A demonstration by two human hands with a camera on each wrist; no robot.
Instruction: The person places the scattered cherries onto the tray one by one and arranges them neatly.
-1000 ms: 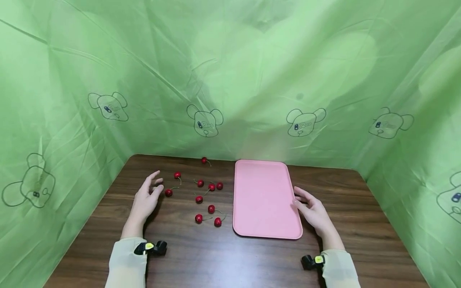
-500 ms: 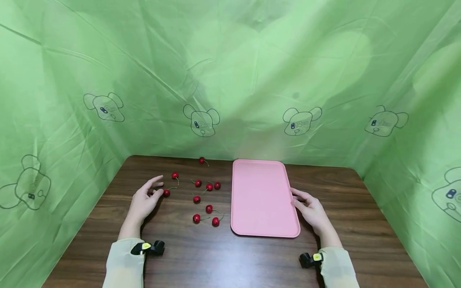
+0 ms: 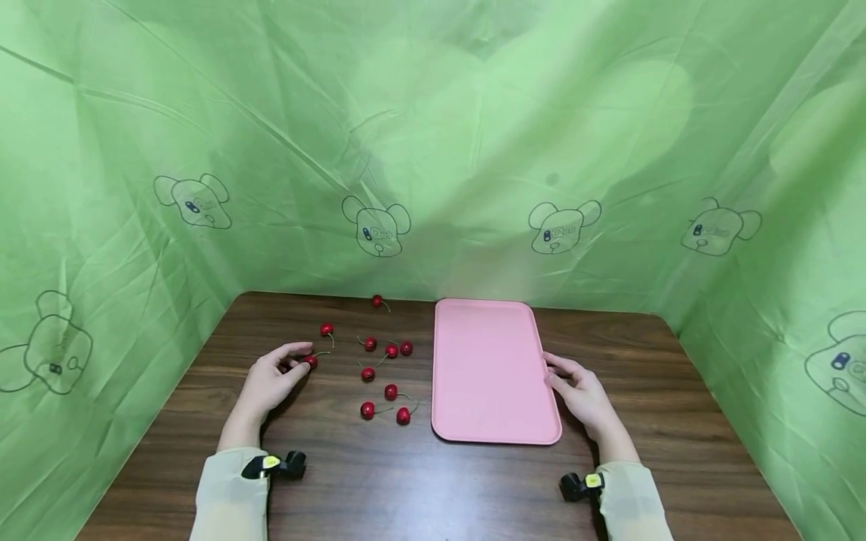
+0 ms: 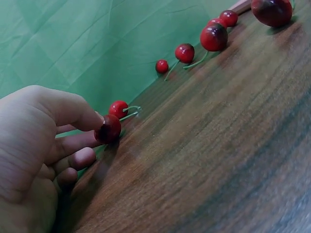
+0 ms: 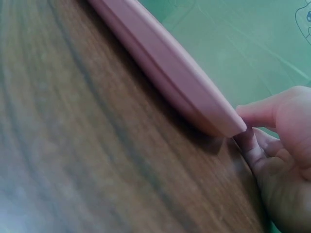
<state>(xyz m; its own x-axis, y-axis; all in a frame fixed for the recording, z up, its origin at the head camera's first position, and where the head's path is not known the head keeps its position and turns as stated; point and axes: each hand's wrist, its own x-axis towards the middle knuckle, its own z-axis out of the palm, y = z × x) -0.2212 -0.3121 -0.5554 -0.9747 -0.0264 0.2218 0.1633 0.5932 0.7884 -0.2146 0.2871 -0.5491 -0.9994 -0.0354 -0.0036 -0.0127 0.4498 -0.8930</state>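
My left hand (image 3: pixel 268 382) pinches a red cherry (image 4: pixel 110 128) between thumb and fingers, at the left of the table. The cherry's green stem points away from the hand, and a second cherry (image 4: pixel 118 108) lies just behind it. On the other side, my right hand (image 3: pixel 583 396) grips the right rim of a pink tray (image 3: pixel 494 376). Its thumb is at the rim (image 5: pixel 214 104), with fingers tucked at the underside, partly hidden. Several more cherries (image 3: pixel 367 373) with stems lie scattered between the left hand and the tray.
The dark wooden table (image 3: pixel 406 488) bears everything. Green cloth (image 3: pixel 473 150) printed with mouse heads hangs behind it and along both sides. One cherry (image 3: pixel 376 300) lies near the back edge, and another (image 3: pixel 403 415) is near the tray's front left corner.
My left hand has come down to the leftmost cherry, and its fingers have closed around it. My right hand stays at the tray's rim. The head view has shifted slightly.
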